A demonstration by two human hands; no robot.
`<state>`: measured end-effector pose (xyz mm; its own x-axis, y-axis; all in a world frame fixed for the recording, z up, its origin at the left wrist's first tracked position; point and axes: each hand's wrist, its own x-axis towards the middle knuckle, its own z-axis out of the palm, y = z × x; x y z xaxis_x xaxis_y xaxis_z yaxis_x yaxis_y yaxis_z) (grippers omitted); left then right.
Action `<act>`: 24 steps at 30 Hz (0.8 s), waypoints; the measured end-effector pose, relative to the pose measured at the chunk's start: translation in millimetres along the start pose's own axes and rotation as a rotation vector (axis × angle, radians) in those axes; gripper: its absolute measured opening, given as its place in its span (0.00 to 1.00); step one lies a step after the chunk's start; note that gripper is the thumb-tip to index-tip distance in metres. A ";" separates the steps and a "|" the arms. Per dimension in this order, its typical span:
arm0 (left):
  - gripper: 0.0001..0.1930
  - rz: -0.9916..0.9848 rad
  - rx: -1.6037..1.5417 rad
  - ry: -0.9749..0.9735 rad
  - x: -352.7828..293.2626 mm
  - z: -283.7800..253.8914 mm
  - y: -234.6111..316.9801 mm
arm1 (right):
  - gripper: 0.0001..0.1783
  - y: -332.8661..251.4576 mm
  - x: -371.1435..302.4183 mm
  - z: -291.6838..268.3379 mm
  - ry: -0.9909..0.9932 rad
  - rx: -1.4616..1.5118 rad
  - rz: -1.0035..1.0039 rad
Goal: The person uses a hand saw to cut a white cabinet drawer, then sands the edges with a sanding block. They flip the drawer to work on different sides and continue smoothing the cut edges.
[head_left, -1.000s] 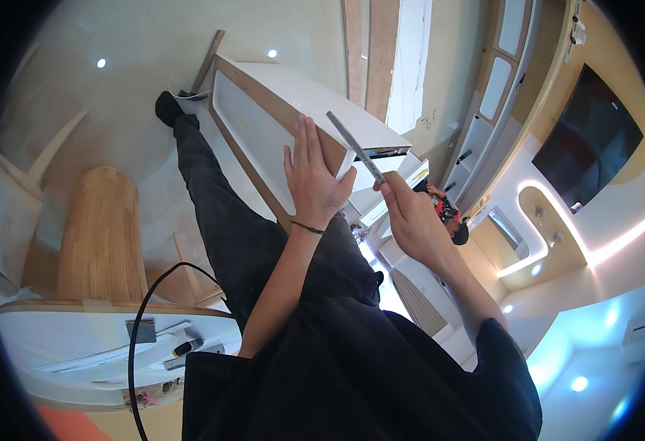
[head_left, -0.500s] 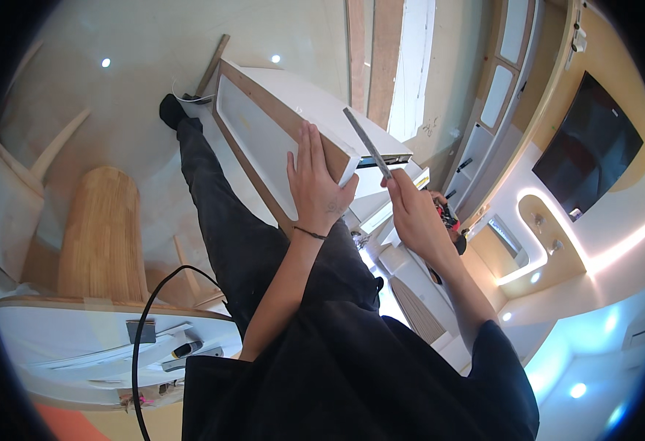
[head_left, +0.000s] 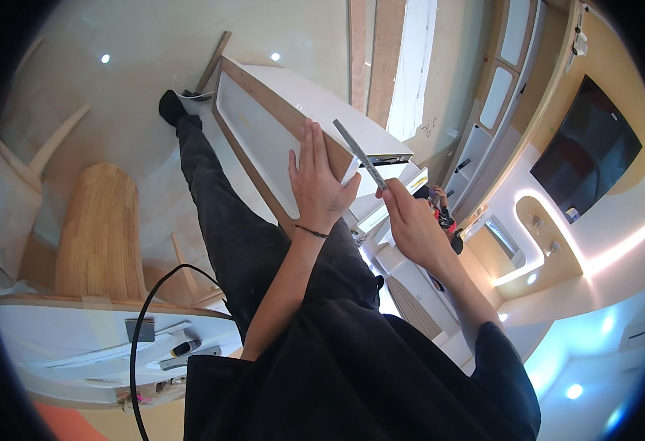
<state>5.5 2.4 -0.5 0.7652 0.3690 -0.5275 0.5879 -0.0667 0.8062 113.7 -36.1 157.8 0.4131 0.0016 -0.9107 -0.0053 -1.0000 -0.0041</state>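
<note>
One grey bar (head_left: 360, 155) nearer left hand (head_left: 318, 189)

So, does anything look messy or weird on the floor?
Yes: dark squiggly marks on the floor beside the long white board. They stand out against the paler floor; I can't tell what made them.

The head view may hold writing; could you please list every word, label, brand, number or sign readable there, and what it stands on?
No text can be read.
Pale label on the dark wall screen: too small to read.
Dark mark on the left hand: too small to tell if writing.
Grey bar in the right hand: none legible.
</note>
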 end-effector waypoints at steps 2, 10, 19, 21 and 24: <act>0.54 0.002 0.006 0.000 0.1 0.2 -0.2 | 0.17 -1.3 -3.8 2.1 -0.025 0.023 0.083; 0.55 0.000 0.007 -0.006 -0.4 0.9 -0.5 | 0.15 -2.2 1.5 -1.1 0.003 -0.019 -0.033; 0.55 0.007 0.009 0.001 0.3 1.2 -0.1 | 0.15 -10.6 6.1 -7.8 -0.064 -0.068 0.011; 0.55 0.006 0.012 -0.006 0.8 0.7 -0.1 | 0.16 -9.7 7.2 -9.1 -0.019 -0.044 -0.107; 0.55 0.013 0.015 0.004 0.2 0.2 -0.4 | 0.15 -7.4 5.6 -10.8 -0.067 -0.107 0.005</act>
<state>5.4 2.3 -1.0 0.7720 0.3713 -0.5158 0.5816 -0.0854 0.8090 125.9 -28.8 157.2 0.3517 -0.0069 -0.9361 0.0912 -0.9950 0.0416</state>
